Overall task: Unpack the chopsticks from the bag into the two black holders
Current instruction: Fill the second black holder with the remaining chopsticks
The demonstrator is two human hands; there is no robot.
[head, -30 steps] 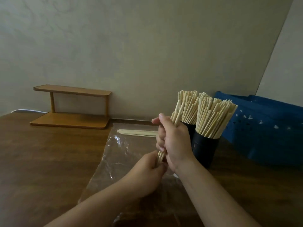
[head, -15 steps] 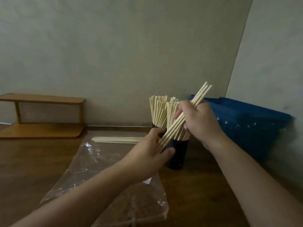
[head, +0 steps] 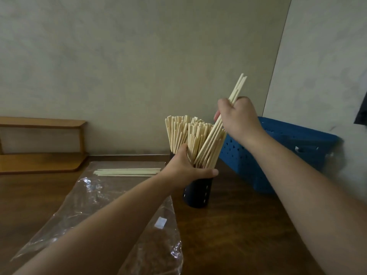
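Two black holders stand on the table, both packed with pale wooden chopsticks. My left hand grips the rim of the near holder and the standing chopsticks in it. The far holder is mostly hidden behind my hand; only its chopsticks show. My right hand holds a small bunch of chopsticks tilted, their lower ends down among those in the near holder. A few loose chopsticks lie on the clear plastic bag, which is spread flat on the table.
A blue perforated basket sits right of the holders against the wall. A low wooden shelf stands at the back left. The dark wooden table reaches the wall behind.
My right hand has lifted and carried the bunch over the near holder, lower ends now in it. My left hand let go of the bunch and took hold of the holder's rim.
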